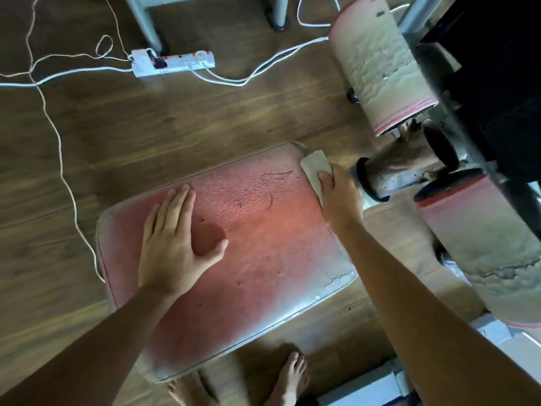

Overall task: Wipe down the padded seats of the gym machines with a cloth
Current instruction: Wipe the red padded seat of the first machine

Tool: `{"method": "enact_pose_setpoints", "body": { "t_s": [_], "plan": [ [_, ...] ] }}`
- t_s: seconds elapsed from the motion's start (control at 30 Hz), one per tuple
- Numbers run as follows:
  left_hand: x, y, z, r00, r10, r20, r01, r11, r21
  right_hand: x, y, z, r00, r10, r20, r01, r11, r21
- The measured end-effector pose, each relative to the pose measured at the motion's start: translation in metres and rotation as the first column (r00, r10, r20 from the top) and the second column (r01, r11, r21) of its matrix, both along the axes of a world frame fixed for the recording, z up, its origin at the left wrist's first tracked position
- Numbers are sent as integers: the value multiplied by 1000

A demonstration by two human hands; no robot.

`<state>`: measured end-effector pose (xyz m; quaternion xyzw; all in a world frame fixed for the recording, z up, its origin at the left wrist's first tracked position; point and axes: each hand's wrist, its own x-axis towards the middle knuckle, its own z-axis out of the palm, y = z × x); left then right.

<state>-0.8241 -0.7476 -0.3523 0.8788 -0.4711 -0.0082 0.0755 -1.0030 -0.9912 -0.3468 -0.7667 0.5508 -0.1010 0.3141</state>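
Observation:
A worn red padded seat (263,247) fills the middle of the view, its cover cracked and peeling at the corners. My left hand (172,238) lies flat on the seat's left part, fingers straight and thumb spread. My right hand (339,197) grips a folded pale cloth (314,167) at the seat's far right edge, near its far corner. Part of the cloth is hidden under my fingers.
Two worn, cracked roller pads (377,65) (486,244) and a dark machine frame (497,83) stand to the right. A rusty metal tube (395,174) lies just beyond my right hand. A white power strip (172,63) and cables (61,159) lie on the wooden floor. My bare feet (289,376) stand below the seat.

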Motion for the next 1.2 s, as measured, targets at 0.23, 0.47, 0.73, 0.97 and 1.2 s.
{"method": "enact_pose_setpoints", "body": {
  "t_s": [0.23, 0.47, 0.73, 0.97, 1.2],
  "plan": [
    [0, -1, 0, 1000, -14, 13, 14, 1000, 6, -59, 46, 9, 999, -21, 39, 22, 999, -31],
    [1, 0, 0, 1000, -20, 3, 20, 1000, 7, -19, 14, 4, 996, -58, -64, 59, 998, 27],
    [2, 0, 0, 1000, -16, -9, 16, 999, -41, 55, -27, 10, 999, 20, -30, -19, 999, 51],
    [2, 1, 2, 999, -9, -41, 8, 1000, -20, 0, 2, -1, 997, 52, -58, -55, 997, -56],
    [3, 0, 1, 999, -11, -41, 12, 1000, 9, 57, -34, -3, 995, 11, -103, -5, 998, 58]
  ]
}}
